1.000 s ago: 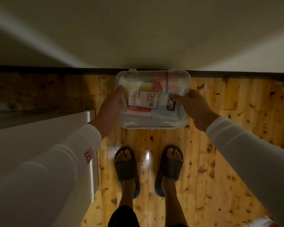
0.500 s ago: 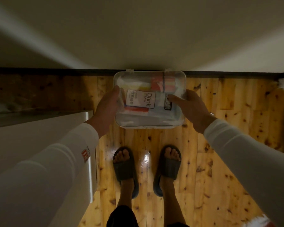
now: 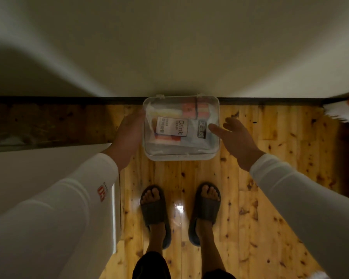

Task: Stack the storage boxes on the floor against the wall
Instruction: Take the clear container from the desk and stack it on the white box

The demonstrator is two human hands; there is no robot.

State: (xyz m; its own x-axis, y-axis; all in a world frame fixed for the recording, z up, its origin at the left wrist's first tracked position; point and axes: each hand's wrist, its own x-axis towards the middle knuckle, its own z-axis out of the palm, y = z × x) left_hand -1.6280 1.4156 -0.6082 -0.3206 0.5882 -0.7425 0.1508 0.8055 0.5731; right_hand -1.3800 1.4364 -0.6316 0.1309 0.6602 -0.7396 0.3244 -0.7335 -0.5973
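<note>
A clear storage box with a lid holds packets, one labelled "Drink Straw". Its back edge is against the wall's dark skirting board, above the wooden floor. What it rests on is hidden beneath it. My left hand lies flat along the box's left side, fingers extended and touching or nearly touching it. To the right of the box, my right hand is off it with fingers spread and only the thumb reaching over the right edge.
A white cabinet or appliance stands close on my left. My feet in dark slippers are on the wooden floor just behind the box. Something white and red lies by the wall at far right.
The box moved slightly toward the wall and settled. My right hand let go and opened away from its right side. My left hand's thumb came off the lid.
</note>
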